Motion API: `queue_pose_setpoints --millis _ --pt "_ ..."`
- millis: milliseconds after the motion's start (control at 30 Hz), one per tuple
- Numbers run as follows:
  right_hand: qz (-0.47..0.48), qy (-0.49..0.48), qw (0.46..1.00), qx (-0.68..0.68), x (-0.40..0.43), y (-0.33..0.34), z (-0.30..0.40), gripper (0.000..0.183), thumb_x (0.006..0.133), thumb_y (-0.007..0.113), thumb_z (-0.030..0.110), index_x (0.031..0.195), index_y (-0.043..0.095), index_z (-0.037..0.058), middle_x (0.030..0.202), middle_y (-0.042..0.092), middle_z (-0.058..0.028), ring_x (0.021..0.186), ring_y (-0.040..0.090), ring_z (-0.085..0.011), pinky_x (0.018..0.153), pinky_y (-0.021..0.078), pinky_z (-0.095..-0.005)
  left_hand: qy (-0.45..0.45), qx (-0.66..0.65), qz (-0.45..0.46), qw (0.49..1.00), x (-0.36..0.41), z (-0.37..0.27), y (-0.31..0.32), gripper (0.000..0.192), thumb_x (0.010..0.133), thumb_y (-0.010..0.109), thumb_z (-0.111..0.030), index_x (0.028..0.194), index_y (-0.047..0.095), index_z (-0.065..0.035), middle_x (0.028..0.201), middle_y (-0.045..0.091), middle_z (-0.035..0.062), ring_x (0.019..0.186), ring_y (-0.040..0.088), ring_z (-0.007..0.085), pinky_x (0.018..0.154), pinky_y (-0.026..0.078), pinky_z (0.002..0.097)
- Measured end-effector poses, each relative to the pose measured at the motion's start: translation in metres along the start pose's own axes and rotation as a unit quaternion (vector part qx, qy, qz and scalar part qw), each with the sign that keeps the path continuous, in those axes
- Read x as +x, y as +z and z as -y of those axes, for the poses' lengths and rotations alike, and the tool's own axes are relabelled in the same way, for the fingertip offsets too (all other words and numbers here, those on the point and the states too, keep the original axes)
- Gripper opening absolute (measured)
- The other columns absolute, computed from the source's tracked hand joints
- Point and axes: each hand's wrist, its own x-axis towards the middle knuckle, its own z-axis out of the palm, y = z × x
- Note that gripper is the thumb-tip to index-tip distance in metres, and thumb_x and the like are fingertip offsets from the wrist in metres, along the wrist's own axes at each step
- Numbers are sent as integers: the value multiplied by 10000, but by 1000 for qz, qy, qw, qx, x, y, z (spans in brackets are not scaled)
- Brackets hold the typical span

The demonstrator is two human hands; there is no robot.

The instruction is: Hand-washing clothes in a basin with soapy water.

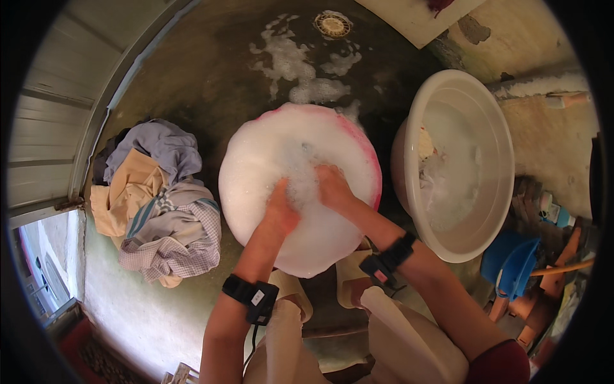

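Note:
A round basin with a pink rim (376,163) stands on the floor between my feet, heaped with white suds (254,158). My left hand (283,204) dips into the foam left of the middle, its fingertips hidden. Close by on the right, my right hand (332,185) is also partly sunk in the suds, fingers bent and mostly covered. Whether either hand grips something under the foam cannot be seen. Each forearm wears a black strapped device.
Left of the basin lies a pile of clothes (168,211). A large pale tub (503,168) with cloudy water and cloth stands at the right, near a blue bucket (508,264). Foam (288,57) spreads on the wet floor near a round drain cover (333,25).

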Motion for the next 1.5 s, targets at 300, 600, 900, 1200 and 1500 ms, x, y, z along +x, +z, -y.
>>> queue_pose_setpoints --millis 300,600,900,1200,1500 --pt "-31 -182 980 80 -26 -58 86 213 686 681 138 880 604 93 1031 552 -115 862 556 -287 755 451 -334 98 128 101 982 -46 -5 9 338 879 463 -266 1144 509 -62 1032 570 96 883 586 212 719 516 346" --pt "-129 62 920 364 -25 -48 77 149 778 630 166 829 548 52 819 569 -68 764 548 -176 706 443 -295 179 148 0 973 -56 7 56 296 830 419 -103 1089 529 -11 1012 558 118 838 578 208 705 496 310" --pt "-161 71 915 362 -13 -42 69 169 817 611 151 816 512 14 766 547 -52 690 470 -110 607 414 -278 309 269 -83 909 -56 14 65 310 752 473 -77 1035 547 27 953 573 119 841 537 208 728 443 293" --pt "-70 72 901 423 -19 -78 60 419 678 715 52 1022 478 50 974 535 -62 876 510 -117 747 450 -265 77 326 -59 940 -82 -26 44 663 840 557 -356 1356 203 -137 1284 361 133 1069 464 253 860 403 441" --pt "88 -133 987 5 -28 -38 32 748 625 693 50 1277 411 285 1288 403 -106 1182 392 -282 948 356 -388 91 247 18 964 -58 -12 25 591 905 450 -136 1372 108 -256 1291 352 132 1067 504 283 857 454 491"
